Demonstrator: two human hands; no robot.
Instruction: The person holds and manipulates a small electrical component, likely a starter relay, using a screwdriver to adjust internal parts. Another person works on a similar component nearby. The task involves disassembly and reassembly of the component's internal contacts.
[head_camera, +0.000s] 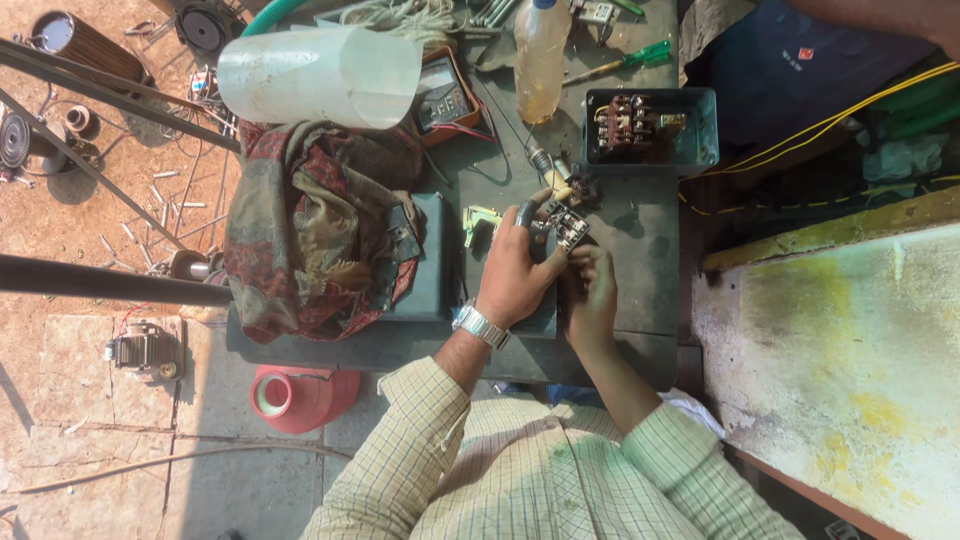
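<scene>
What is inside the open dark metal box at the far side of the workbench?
The open metal box holds an electrical contactor block with reddish-brown terminals and metal screws, sitting toward its left side. The box floor beneath the block is covered, and any wiring behind it cannot be made out.

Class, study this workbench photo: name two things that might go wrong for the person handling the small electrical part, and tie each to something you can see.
1. The small electrical part is gripped only by fingertips of the left hand and right hand; it might slip onto the crowded table.
2. The plastic bottle of yellowish liquid stands by the open switch box; a knock might tip it against the contacts.
</scene>
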